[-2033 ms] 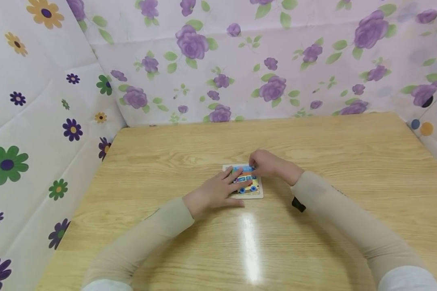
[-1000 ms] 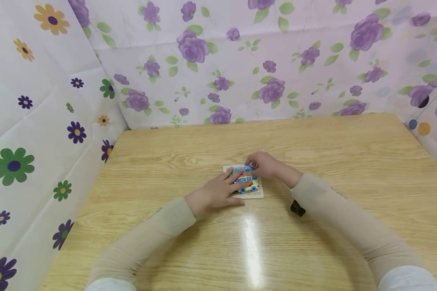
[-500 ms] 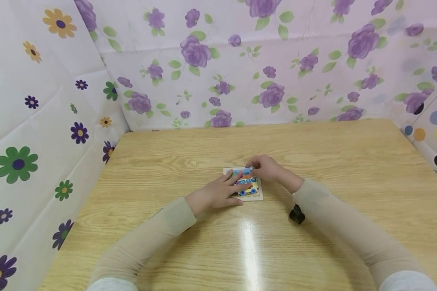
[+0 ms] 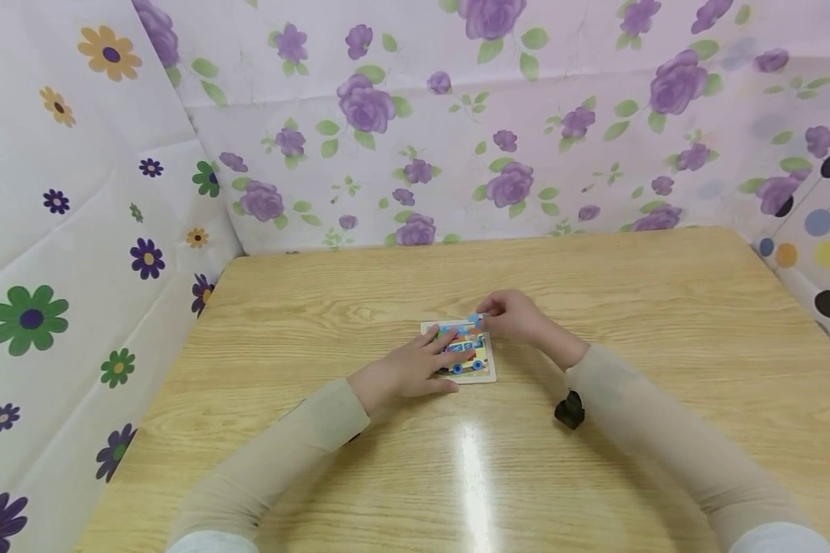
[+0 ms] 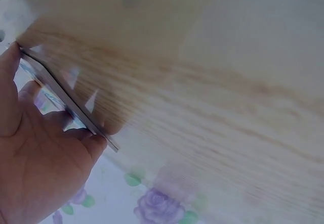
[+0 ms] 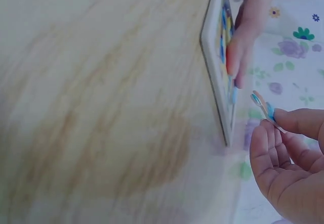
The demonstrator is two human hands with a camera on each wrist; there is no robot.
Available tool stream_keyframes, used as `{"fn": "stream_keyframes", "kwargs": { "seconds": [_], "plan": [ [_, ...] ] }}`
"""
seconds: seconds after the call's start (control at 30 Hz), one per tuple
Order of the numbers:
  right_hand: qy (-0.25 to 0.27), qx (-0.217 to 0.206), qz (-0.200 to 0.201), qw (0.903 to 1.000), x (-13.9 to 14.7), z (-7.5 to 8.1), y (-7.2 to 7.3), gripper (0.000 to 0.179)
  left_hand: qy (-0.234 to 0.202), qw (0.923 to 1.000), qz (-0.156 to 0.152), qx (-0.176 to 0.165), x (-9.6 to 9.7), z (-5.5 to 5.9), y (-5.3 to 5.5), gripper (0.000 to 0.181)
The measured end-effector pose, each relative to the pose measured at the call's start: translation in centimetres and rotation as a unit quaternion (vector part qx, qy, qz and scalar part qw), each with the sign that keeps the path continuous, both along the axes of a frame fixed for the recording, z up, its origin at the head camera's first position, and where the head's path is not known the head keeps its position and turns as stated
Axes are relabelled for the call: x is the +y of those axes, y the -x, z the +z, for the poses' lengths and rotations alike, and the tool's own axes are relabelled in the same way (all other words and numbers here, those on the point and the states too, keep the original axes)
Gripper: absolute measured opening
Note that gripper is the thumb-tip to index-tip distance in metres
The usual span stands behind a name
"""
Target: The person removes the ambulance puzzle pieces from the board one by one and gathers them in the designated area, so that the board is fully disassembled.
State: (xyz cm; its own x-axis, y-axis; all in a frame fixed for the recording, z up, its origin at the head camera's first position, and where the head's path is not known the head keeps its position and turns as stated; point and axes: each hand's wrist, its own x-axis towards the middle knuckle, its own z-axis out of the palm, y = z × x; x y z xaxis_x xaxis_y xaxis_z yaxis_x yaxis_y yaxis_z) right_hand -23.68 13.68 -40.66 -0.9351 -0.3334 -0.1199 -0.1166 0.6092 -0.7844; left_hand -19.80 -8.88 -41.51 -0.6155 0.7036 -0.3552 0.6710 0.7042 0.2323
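Note:
A small jigsaw puzzle (image 4: 483,377) with a bus picture and a pale frame lies flat on the table. My left hand (image 4: 404,370) rests on its left part with spread fingers, covering some of the picture. In the left wrist view, the fingers of the left hand (image 5: 43,150) lie over the puzzle board (image 5: 66,95). At the board's upper right corner, my right hand (image 4: 515,315) pinches a blue puzzle piece (image 4: 475,319). The right wrist view has this puzzle piece (image 6: 264,105) held between thumb and fingers, raised off the board.
The wooden table (image 4: 304,307) stretches around the puzzle on all sides. A small black object (image 4: 569,412) sits under the right wrist. Flowered cloth (image 4: 366,153) hangs behind the table, and more patterned cloth (image 4: 76,253) stands at the left.
The right hand has lifted the puzzle piece from the board's upper right corner and moved slightly right with it. The left hand has stayed on the puzzle.

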Motion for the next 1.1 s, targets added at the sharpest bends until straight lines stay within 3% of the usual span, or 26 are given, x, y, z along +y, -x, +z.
{"fn": "stream_keyframes", "kwargs": {
  "seconds": [0.23, 0.6, 1.1],
  "plan": [
    [0.019, 0.006, 0.002, 0.9998, 0.9, 0.7, -0.4, 0.024, 0.002, 1.0, 0.002, -0.001, 0.1, 0.4, -0.2, 0.062],
    [0.07, -0.028, -0.032, 0.9967, 3.1, 1.4, -0.9, 0.026, 0.005, 1.0, 0.003, 0.004, 0.4, 0.7, -0.2, 0.062],
    [0.081, -0.035, -0.067, 0.9938, 6.9, 2.4, -1.5, 0.031, -0.026, 0.9997, 0.0, -0.005, 0.1, 0.7, 0.0, 0.062]
  ]
}}
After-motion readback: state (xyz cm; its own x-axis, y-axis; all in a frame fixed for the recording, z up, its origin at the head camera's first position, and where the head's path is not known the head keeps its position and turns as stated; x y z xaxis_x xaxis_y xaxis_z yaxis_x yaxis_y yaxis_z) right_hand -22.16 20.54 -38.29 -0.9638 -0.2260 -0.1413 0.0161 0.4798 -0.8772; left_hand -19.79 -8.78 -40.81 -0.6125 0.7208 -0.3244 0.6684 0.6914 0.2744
